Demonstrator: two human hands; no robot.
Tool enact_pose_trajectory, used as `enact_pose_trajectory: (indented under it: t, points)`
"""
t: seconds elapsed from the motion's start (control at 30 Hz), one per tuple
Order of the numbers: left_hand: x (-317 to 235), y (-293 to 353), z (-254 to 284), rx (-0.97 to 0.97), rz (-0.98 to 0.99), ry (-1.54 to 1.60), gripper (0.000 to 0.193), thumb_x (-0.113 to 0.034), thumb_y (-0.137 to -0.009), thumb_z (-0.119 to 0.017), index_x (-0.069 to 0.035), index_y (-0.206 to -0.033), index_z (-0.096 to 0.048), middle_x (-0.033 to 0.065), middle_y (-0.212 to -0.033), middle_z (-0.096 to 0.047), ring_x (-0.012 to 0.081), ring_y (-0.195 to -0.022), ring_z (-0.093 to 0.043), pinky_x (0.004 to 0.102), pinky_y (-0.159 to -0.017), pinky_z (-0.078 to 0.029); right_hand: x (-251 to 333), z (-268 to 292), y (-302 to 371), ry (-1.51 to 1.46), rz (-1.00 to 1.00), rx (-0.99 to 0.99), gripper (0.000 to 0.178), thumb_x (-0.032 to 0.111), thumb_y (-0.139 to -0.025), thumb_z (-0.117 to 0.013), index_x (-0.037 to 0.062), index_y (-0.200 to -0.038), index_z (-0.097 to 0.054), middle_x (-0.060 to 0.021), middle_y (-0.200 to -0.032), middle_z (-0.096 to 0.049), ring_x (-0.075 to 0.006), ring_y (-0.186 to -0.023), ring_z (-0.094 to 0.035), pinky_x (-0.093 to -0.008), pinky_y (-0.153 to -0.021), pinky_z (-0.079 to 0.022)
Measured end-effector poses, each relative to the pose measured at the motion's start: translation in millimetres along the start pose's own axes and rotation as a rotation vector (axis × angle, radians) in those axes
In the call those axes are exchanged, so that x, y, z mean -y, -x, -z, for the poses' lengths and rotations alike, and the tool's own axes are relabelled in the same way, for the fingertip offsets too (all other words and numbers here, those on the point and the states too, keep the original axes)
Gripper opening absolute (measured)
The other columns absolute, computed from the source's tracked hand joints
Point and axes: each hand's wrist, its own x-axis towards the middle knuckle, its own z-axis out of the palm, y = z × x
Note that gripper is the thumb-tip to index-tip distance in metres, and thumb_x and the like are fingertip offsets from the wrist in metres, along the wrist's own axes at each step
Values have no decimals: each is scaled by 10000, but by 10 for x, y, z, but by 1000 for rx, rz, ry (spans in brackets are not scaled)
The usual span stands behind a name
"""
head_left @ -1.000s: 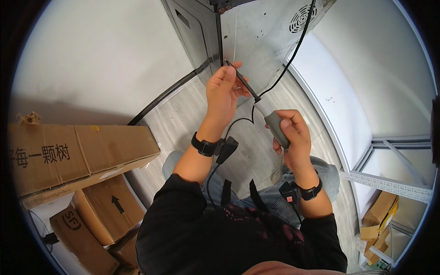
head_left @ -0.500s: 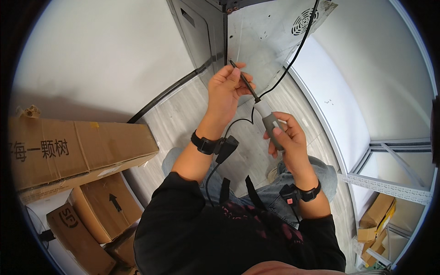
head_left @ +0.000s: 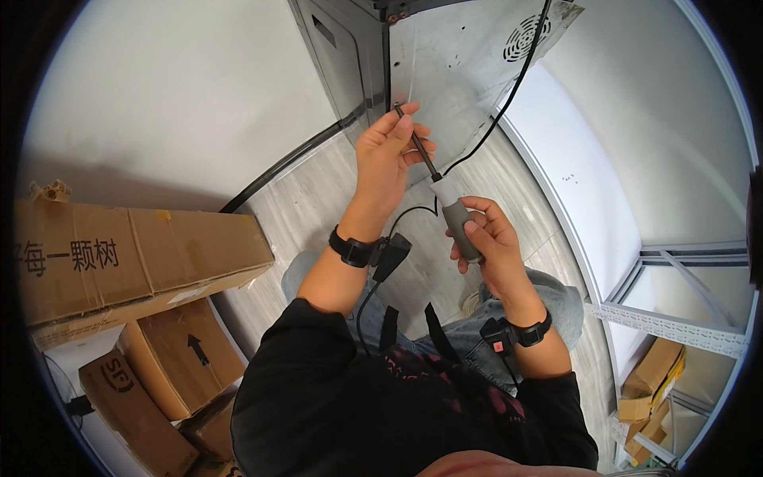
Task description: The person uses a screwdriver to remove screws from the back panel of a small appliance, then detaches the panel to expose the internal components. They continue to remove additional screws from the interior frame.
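A screwdriver [head_left: 456, 220] with a thick grey handle and a pale collar slants up and to the left. My right hand [head_left: 497, 246] is closed round its handle, thumb along the side. Farther off, my left hand [head_left: 383, 159] pinches the dark shaft [head_left: 418, 143] close to its tip. That tip is at the lower left edge of a silver metal panel [head_left: 445, 75] with a round pattern of vent slots; whether it sits in a screw I cannot tell.
A black cable [head_left: 509, 103] hangs across the panel down to the floor. Cardboard boxes [head_left: 159, 254] are stacked at the left. A white metal rack [head_left: 675, 330] holds more cardboard at the right. Beside the panel stands a dark-edged cabinet side [head_left: 338, 52].
Both hands and the screwdriver have shifted slightly left. The handle now shows a different side, so it has turned a little. Both grips stay on it.
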Motion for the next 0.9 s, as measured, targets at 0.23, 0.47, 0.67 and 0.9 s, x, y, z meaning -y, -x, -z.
enact_pose_trajectory:
  t: [0.23, 0.47, 0.67, 0.9]
  points:
    - [1, -47, 59, -32, -10, -91, 302, -220, -920, -572, -17, -1144, -582, 22, -806, -645, 103, -653, -612, 210, -548, -458, -35, -21, -64, 172, 105, -97, 424, 52, -855, -605, 45, -1246, -442, -91, -986, -581, -125, -702, -564, -230, -487, -457]
    - [-20, -16, -1, -22, 11, -38, 295, -193, -920, -570, -4, -1146, -580, 24, -818, -644, 110, -679, -615, 215, -575, -465, 71, 31, -40, -87, -58, 28, 455, 60, -823, -642, 28, -1234, -450, -83, -1005, -570, -123, -755, -575, -227, -490, -448]
    - [-15, -27, 28, -22, 10, -63, 289, -171, -925, -556, 2, -1156, -572, 31, -837, -638, 126, -710, -618, 244, -625, -489, -11, -10, -65, 111, 83, -18, 415, 153, -881, -575, 27, -1249, -432, -88, -1009, -555, -159, -808, -604, -241, -497, -464]
    - [-54, 5, -38, -26, 34, 4, 282, -162, -929, -543, 5, -1155, -569, 30, -841, -637, 127, -713, -617, 259, -644, -508, 59, 23, -58, -93, -77, 50, 446, 51, -841, -587, 15, -1258, -433, -89, -1018, -547, -157, -809, -587, -246, -560, -484]
